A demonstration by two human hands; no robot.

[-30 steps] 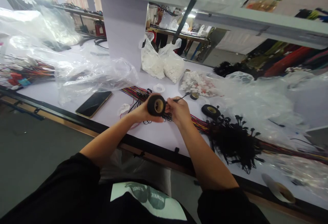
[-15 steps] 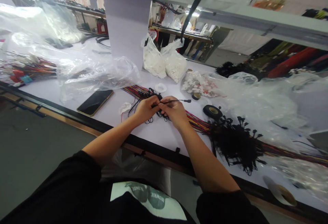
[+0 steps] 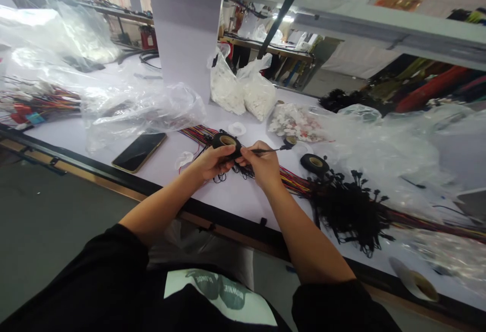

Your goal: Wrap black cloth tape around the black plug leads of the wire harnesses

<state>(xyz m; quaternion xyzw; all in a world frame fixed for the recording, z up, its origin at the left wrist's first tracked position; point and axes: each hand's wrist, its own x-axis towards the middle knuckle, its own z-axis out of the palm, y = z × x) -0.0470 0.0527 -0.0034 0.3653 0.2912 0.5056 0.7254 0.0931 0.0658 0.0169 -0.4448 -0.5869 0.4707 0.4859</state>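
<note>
My left hand (image 3: 211, 162) is closed on a roll of black tape (image 3: 228, 142), its thumb on the roll's near side. Close beside it, my right hand (image 3: 261, 162) pinches a thin black cable (image 3: 271, 150), whose dark connector end points to the right. The fingertips of both hands nearly meet at the roll's right edge; whether tape is stuck to the cable there is too small to tell. Beneath the hands runs a bundle of coloured wires (image 3: 292, 179), partly hidden by them.
A phone (image 3: 139, 153) lies to the left. To the right are a second black tape roll (image 3: 315, 164) and a heap of black connectors (image 3: 347, 210). Clear plastic bags (image 3: 144, 109) and bags of white parts (image 3: 260, 96) stand behind. A wide tape roll (image 3: 415, 284) sits by the front edge.
The black tape roll now shows in my left hand, where earlier only pinching fingers were visible. My right hand still grips the cable, whose connector end has shifted slightly right.
</note>
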